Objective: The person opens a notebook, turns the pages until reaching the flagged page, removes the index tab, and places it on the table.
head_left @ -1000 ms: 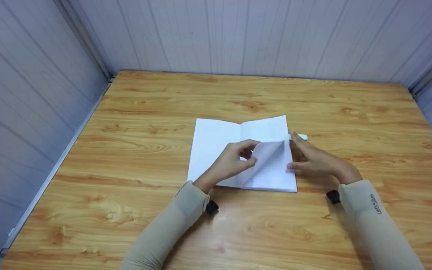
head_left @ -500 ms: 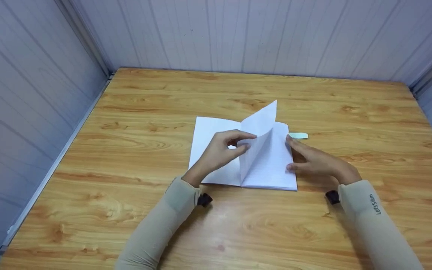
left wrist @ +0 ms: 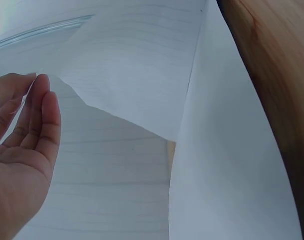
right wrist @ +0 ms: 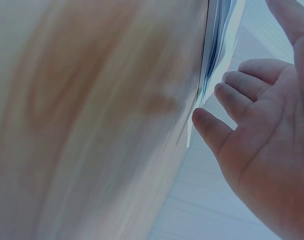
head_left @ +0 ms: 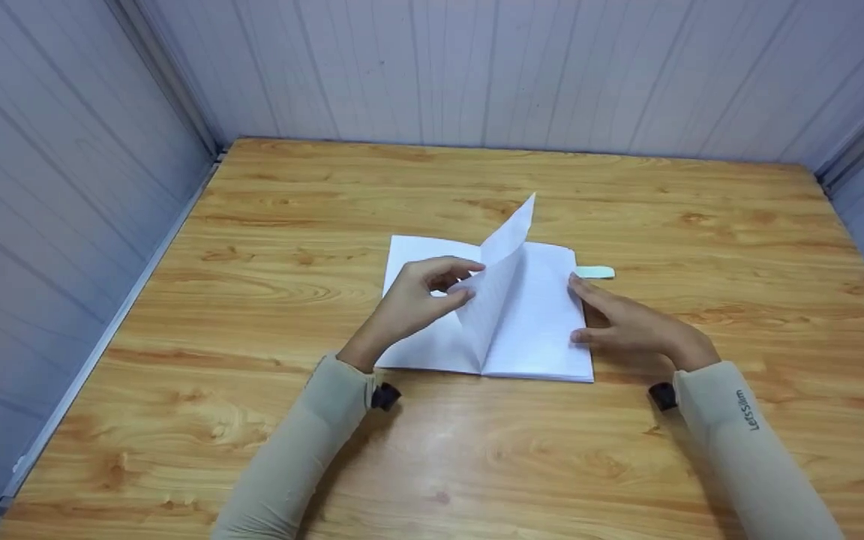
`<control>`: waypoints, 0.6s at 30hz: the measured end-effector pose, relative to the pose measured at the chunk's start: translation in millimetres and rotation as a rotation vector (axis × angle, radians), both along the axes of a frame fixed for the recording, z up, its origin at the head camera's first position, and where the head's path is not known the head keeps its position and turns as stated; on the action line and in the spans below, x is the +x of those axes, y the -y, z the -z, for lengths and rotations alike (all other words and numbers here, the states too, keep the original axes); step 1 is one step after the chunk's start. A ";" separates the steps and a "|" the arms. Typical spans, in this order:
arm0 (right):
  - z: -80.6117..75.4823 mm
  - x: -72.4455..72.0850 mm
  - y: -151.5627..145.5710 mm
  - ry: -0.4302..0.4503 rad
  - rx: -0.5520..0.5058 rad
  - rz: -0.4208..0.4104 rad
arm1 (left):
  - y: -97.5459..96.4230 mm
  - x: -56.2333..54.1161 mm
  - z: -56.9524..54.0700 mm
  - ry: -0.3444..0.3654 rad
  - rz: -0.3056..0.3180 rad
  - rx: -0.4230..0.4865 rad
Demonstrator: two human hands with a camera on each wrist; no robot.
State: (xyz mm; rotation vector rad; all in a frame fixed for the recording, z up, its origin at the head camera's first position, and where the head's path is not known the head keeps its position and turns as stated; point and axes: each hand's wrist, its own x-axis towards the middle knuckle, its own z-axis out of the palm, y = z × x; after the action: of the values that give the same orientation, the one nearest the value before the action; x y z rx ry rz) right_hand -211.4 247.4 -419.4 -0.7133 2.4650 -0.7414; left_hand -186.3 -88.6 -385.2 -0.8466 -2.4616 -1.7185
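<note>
An open notebook (head_left: 541,330) with white, faintly lined pages lies on the wooden table. My left hand (head_left: 421,296) pinches the edge of one page (head_left: 503,247) between thumb and fingers, and that page stands raised and curved over the spine. In the left wrist view the lifted page (left wrist: 132,70) runs from the fingertips across the picture. At the notebook's right edge my right hand (head_left: 634,322) rests with fingers and thumb spread along the page border; in the right wrist view its fingers are fairly straight beside the stacked page edges (right wrist: 219,45). A pale green tab (head_left: 595,272) sticks out there.
The wooden table (head_left: 327,195) extends around the notebook on every side. White panelled walls (head_left: 447,75) stand behind and to the left. A small black wrist device (head_left: 385,396) sits under the left cuff, another black device (head_left: 663,396) by the right cuff.
My left hand has moved leftward, carrying the page from low over the right side to upright above the spine. The right hand has barely shifted; more of the green tab shows.
</note>
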 end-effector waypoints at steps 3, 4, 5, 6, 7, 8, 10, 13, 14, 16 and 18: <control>-0.3 0.7 0.6 0.004 0.000 0.003 | 6.9 -0.6 0.4 -0.011 0.014 -0.015; -0.4 0.9 0.8 0.003 0.001 0.002 | 9.1 -0.6 0.5 -0.019 0.016 -0.022; -0.7 1.0 1.1 0.002 0.001 0.001 | 11.5 -0.7 0.7 -0.029 0.018 -0.030; -1.0 1.2 1.6 0.001 0.002 -0.001 | 13.7 -0.7 1.0 -0.039 0.016 -0.038; -1.2 1.3 1.9 -0.001 0.001 -0.003 | 15.8 -0.6 1.3 -0.049 0.014 -0.047; -1.6 1.5 2.3 -0.004 0.000 -0.005 | 17.7 -0.5 2.1 -0.059 0.009 -0.058; -2.7 2.0 3.2 -0.009 -0.002 -0.008 | 21.2 0.0 3.5 -0.074 0.007 -0.067; -3.6 2.3 4.4 -0.017 0.003 -0.009 | 25.5 0.2 6.8 -0.084 0.003 -0.061; -3.9 2.4 5.0 -0.018 0.007 -0.009 | 26.6 0.0 7.9 -0.086 0.004 -0.051; -4.4 2.3 6.2 -0.020 0.015 -0.010 | 28.9 -0.6 9.7 -0.099 0.000 -0.034; -4.7 2.0 7.5 -0.024 0.019 -0.013 | 31.3 -1.0 11.0 -0.117 -0.004 -0.030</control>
State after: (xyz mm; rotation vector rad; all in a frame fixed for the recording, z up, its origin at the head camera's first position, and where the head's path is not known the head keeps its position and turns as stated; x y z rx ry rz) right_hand -209.5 240.0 -414.6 -0.7349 2.4836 -0.7071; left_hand -187.3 -119.8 -396.2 -0.9159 -2.4172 -1.5861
